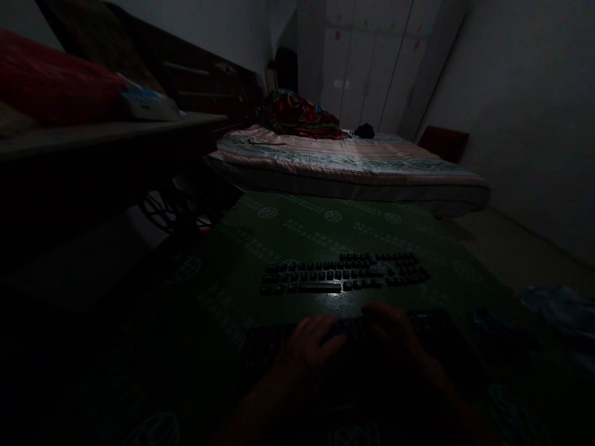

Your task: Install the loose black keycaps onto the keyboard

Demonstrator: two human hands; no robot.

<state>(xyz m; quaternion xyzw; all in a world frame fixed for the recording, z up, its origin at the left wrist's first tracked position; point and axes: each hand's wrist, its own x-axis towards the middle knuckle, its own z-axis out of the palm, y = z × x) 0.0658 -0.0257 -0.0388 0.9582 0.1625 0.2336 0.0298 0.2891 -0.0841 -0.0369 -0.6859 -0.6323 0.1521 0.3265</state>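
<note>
A black keyboard [425, 317] lies near me on the green table, mostly in deep shadow. My left hand [309, 344] rests over its left-middle part, fingers stretched forward and thumb apart. Over the keyboard's middle, my right hand [393, 328] has its fingers bent down and together at the keys; darkness hides whatever is between the fingertips. Just beyond the keyboard, loose black keycaps [320, 275] lie in rows on the tabletop, with a long space bar keycap [320, 288] in the front row.
The green printed table cover [297, 229] reaches to a bed [353, 164] with a striped sheet. Dark crumpled cloth [558, 310] lies at the right. On the left, a shelf [199, 121] bears a red bag [60, 80] and a box [151, 105]. The room is dim.
</note>
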